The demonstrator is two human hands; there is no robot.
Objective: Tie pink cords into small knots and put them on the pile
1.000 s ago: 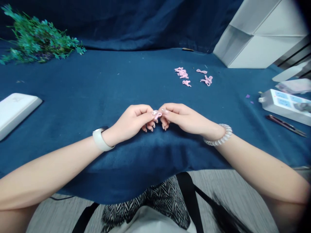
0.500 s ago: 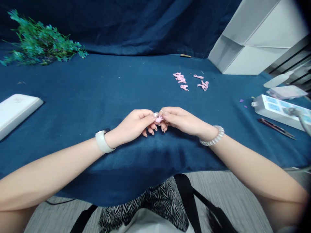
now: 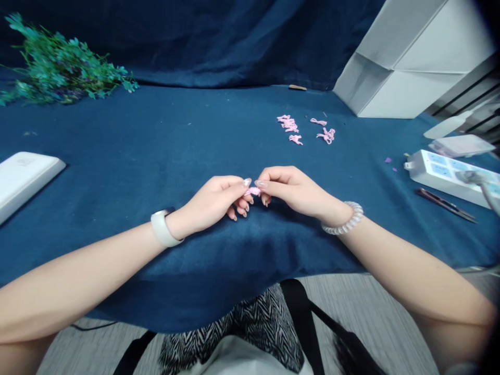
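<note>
A small knotted pink cord (image 3: 253, 191) is stretched between my two hands, just above the front part of the blue cloth. My left hand (image 3: 221, 197) pinches its left end between thumb and forefinger, the other fingers curled below. At the right end, my right hand (image 3: 291, 190) grips it between thumb and fingertips. Parts of the cord are covered by the fingers. Farther back lie more pink cord pieces: a bunch (image 3: 288, 124), a small knot (image 3: 296, 139), a thin loop (image 3: 318, 122) and a looped knot (image 3: 326, 136).
On the right are a power strip (image 3: 449, 174), thread snips (image 3: 445, 204), a clear case (image 3: 463, 146) and purple scraps (image 3: 388, 160). White boxes (image 3: 410, 94) stand behind. A white device (image 3: 27, 179) lies at left, below a green plant (image 3: 66, 70). Blue cloth (image 3: 156, 140) covers the table.
My hands have drawn slightly apart, and more of the pink cord shows between the fingertips. The right fingers have lifted a little. The pieces farther back stay put.
</note>
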